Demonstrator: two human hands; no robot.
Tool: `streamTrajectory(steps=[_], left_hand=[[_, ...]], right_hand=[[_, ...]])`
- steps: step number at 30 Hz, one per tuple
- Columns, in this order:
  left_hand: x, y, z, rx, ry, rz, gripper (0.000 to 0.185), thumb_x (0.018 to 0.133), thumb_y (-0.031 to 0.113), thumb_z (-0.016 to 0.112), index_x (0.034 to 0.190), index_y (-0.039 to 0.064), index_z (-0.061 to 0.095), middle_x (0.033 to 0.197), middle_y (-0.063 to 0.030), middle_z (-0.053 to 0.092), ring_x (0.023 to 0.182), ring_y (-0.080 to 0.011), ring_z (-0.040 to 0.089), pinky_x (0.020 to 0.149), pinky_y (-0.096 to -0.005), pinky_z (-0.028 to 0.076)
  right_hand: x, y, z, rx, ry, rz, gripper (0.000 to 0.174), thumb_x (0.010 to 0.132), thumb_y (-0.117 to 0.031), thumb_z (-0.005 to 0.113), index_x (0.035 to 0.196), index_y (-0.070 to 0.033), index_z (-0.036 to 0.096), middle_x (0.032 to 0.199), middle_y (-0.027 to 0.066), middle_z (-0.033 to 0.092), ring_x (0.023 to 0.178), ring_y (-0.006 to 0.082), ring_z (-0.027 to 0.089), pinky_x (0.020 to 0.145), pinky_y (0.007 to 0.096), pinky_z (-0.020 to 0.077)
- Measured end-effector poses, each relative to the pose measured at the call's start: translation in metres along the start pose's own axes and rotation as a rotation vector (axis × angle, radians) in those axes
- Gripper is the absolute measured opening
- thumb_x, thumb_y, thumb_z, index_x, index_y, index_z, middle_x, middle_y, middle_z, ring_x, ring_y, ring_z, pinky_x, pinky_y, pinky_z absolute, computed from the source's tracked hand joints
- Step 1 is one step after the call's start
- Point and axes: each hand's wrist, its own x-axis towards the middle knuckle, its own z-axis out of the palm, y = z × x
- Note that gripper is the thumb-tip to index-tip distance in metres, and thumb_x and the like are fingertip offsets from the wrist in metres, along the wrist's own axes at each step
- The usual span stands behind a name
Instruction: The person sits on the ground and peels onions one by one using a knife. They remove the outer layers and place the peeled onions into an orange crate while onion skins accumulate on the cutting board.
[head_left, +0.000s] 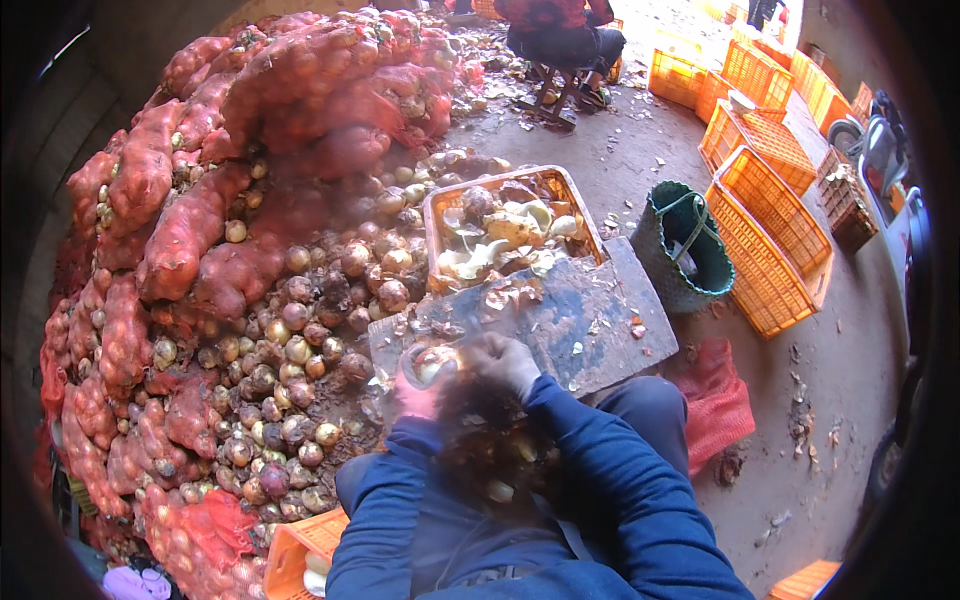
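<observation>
A partly peeled onion (433, 361) rests in the grasp of my left hand (421, 394), its pale flesh showing above the fingers. My right hand (506, 364) is close beside it, gloved and with bent fingers. Motion blur hides its fingertips and whether anything is between them. Both hands are over the near edge of a worn wooden board (600, 322) strewn with dry skins. Beyond the board, an orange plastic crate (566, 180) holds onion scraps and peelings. Between my knees, brown onion skins (495, 442) lie in a dark, blurred heap.
Loose onions (300, 349) and red mesh sacks of onions (187, 217) are piled to the left. A green woven basket (667, 289), stacked orange crates (772, 232) and a red mesh bag (716, 405) are on the right. Another person (559, 34) sits on a stool ahead.
</observation>
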Motion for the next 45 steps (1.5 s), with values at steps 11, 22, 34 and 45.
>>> streamTrajectory(steps=[11,22,34,45], left_hand=[[0.001,0.01,0.014,0.071,-0.141,0.178,0.066,0.072,0.022,0.081,0.128,0.002,0.052,0.125,-0.0112,0.055,0.115,-0.0219,0.055,0.1,-0.0341,0.045],[-0.007,0.04,-0.005,0.132,-0.2,-0.059,0.07,0.068,0.008,0.085,0.129,0.004,0.05,0.123,-0.0081,0.057,0.115,-0.0183,0.054,0.104,-0.0321,0.041],[-0.008,0.013,-0.005,0.233,-0.181,0.122,0.081,0.063,0.014,0.091,0.131,0.003,0.048,0.126,-0.0091,0.056,0.117,-0.0191,0.053,0.105,-0.0329,0.041],[-0.018,0.006,-0.004,0.124,-0.153,0.09,0.079,0.064,0.013,0.089,0.132,0.006,0.048,0.126,-0.009,0.057,0.116,-0.0192,0.054,0.105,-0.0339,0.042]], right_hand=[[-0.005,0.021,-0.011,0.212,-0.094,0.037,0.043,0.092,-0.037,0.065,0.115,0.0,0.066,0.098,0.0073,0.071,0.09,0.0127,0.062,0.082,0.0289,0.0501],[-0.025,-0.003,-0.004,-0.202,0.022,-0.303,0.03,0.09,-0.025,0.07,0.109,-0.002,0.065,0.088,0.0038,0.065,0.079,0.0105,0.058,0.073,0.0274,0.0497],[-0.004,-0.004,-0.013,-0.266,0.236,-0.118,0.017,0.092,-0.019,0.065,0.106,-0.009,0.067,0.081,0.0064,0.066,0.073,0.0135,0.061,0.071,0.0288,0.0517],[-0.031,0.0,-0.033,-0.483,0.128,-0.517,0.027,0.086,-0.016,0.062,0.113,-0.016,0.063,0.097,0.0118,0.067,0.087,0.0339,0.066,0.074,0.0423,0.054]])
